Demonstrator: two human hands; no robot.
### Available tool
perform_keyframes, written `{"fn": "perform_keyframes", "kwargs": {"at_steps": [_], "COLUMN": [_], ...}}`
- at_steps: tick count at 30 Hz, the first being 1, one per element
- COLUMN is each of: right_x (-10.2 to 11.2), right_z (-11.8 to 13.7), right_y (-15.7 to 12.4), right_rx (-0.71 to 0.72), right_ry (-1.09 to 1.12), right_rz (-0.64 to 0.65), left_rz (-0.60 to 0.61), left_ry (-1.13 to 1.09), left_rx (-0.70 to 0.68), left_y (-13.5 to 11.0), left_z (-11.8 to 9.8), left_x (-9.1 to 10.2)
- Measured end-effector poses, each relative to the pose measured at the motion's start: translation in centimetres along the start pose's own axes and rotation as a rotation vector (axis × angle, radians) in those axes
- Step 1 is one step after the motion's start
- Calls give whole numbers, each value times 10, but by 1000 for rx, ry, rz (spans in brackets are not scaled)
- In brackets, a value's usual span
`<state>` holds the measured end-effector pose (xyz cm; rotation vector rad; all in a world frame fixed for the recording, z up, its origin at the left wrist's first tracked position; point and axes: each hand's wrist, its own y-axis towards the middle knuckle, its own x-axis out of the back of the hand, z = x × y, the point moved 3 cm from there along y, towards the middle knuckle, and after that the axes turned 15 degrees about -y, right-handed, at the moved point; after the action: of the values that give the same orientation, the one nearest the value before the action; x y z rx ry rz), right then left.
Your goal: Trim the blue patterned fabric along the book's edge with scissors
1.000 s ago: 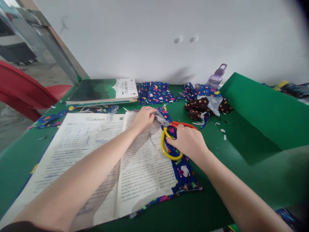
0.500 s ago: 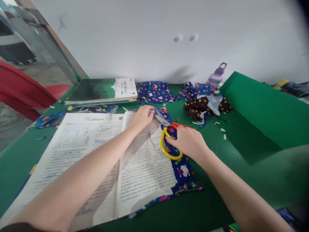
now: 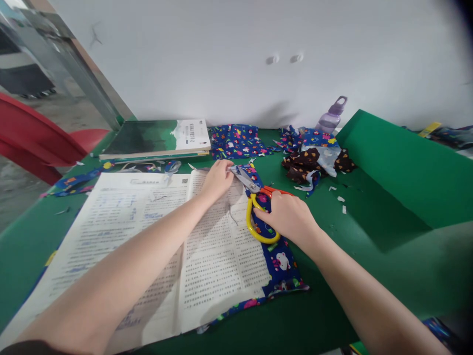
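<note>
My right hand (image 3: 295, 217) grips a pair of scissors (image 3: 251, 185) with one yellow and one orange-red handle loop. The blades are apart and point up and left, at the top edge of a blue printed fabric (image 3: 283, 259). Beside the blade tips, my left hand (image 3: 219, 177) has its fingers closed in a pinch on the edge of that fabric. An open book (image 3: 221, 256) with printed pages lies on top of the fabric, which shows along the right and bottom edges. My left forearm crosses the pages.
Stacked books (image 3: 155, 138) lie at the back left. Behind the hands is another blue fabric piece (image 3: 236, 140); brown fabric scraps (image 3: 305, 165) are heaped to its right. A purple bottle (image 3: 330, 116) stands by a green divider (image 3: 399, 167). Small offcuts dot the green table (image 3: 354, 266).
My left hand has shifted very slightly up and left at the fabric edge. The scissors and my right hand look almost the same.
</note>
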<state>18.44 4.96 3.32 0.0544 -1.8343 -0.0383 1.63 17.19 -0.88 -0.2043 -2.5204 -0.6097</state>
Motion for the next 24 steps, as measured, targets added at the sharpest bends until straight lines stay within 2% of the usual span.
{"fn": "perform_keyframes", "kwargs": {"at_steps": [24], "right_x": [0], "right_z": [1], "right_y": [-2], "right_rx": [9], "right_ry": [-15], "right_rz": [-1], "left_rz": [-2], "left_ry": [21], "left_rx": [3], "left_y": [0], "left_z": [0], "left_x": [0]}}
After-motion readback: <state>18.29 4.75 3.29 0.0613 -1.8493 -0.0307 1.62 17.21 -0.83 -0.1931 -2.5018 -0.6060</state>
